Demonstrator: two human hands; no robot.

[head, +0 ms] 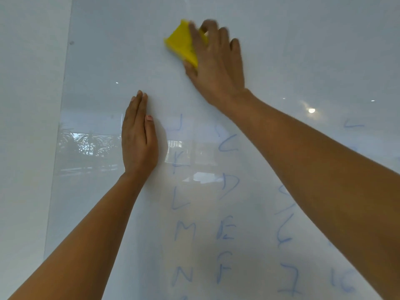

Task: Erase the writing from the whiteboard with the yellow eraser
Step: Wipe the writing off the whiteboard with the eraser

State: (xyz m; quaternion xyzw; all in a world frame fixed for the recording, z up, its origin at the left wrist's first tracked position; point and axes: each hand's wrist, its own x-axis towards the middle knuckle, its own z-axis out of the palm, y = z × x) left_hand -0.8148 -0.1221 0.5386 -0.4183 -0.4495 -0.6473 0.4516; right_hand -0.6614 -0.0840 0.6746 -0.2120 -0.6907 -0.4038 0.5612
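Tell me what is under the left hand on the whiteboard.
The left hand lies flat on the whiteboard. Around it the board looks bare; the nearest blue letters start to its right. Whether any writing lies beneath the palm cannot be seen.

Yellow eraser point(181, 43) pressed on whiteboard point(303, 50) by right hand point(216, 63); left hand point(138, 135) laid flat beside blue writing point(225, 230).

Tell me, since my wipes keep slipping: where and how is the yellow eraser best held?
Grip the yellow eraser across its back, from the room side, as the right hand does: its broad flat face lies on the whiteboard, so probably only back and edges are free.
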